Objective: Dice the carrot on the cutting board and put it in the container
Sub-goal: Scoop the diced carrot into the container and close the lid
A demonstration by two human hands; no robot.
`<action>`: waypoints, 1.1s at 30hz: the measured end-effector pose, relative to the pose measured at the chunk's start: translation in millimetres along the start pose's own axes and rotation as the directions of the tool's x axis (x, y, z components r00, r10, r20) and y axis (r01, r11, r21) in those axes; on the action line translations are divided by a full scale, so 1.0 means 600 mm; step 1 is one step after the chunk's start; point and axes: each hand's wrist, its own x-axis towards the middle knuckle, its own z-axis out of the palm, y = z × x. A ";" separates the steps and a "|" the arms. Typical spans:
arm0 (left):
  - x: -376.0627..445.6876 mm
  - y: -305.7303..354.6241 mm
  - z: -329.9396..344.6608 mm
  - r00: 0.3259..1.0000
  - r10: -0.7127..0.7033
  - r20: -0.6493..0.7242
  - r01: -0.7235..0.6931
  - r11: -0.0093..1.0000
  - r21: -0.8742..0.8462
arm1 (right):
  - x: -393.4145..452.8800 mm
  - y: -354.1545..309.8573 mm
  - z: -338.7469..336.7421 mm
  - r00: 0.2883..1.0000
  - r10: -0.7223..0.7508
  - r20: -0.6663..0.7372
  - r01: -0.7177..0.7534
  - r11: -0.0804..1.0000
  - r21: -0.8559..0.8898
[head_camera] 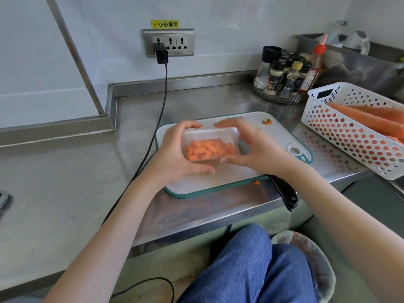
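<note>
One clear rectangular plastic container is in view, holding a single layer of orange diced carrot pieces; the pieces are too many and too tightly packed to count. The container sits over one white plastic cutting board with a teal rim; whether it rests on the board or is lifted off it cannot be told. Two stray carrot scraps are visible: one orange carrot end with a green stub at the board's far edge, and one small orange carrot fragment at the near edge.

Both hands grip the container. The left hand curls around its left end, fingers over the far rim, thumb along the near side. The right hand curls around its right end in the same way, fingers over the far rim, thumb at the near right corner. Both forearms reach in from the lower edge of the view.

One black-handled knife lies at the board's near right corner, its handle overhanging the edge of the stainless steel counter; the right hand hides most of the blade. One white perforated plastic basket stands to the right, holding at least three whole orange carrots. One clear round rack of spice bottles stands behind the board. One black power adapter occupies the leftmost of three wall sockets; its cable runs down across the counter, passing left of the board.
</note>
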 end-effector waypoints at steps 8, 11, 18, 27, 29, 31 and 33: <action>0.002 0.029 0.020 0.999 -0.011 -0.031 0.000 0.939 -0.345 | 0.009 -0.027 0.042 0.955 0.029 -0.294 0.054 0.961 0.270; -0.004 0.044 0.026 0.992 0.021 -0.122 -0.059 0.945 -0.321 | 0.011 -0.044 0.064 0.892 0.042 -0.449 0.075 0.968 0.238; 0.003 0.061 0.019 0.940 0.156 -0.303 -0.210 0.966 -0.154 | 0.012 -0.060 0.063 0.844 0.140 -0.517 0.087 0.917 0.390; 0.014 0.070 0.010 0.992 0.078 -0.103 -0.111 0.919 -0.378 | 0.011 -0.063 0.060 0.720 -0.009 -0.694 0.157 0.976 0.151; 0.024 0.070 0.009 0.980 -0.196 0.042 0.177 0.750 -0.638 | 0.012 -0.068 0.057 0.714 -0.077 -0.696 0.185 0.980 0.081; 0.030 0.070 0.009 0.910 -0.385 0.153 0.380 0.629 -0.678 | 0.015 -0.068 0.054 0.750 -0.115 -0.652 0.203 0.977 0.062; 0.033 0.067 0.015 0.902 -0.426 0.070 0.364 0.662 -0.655 | 0.019 -0.071 0.050 0.827 0.057 -0.560 0.150 0.937 0.316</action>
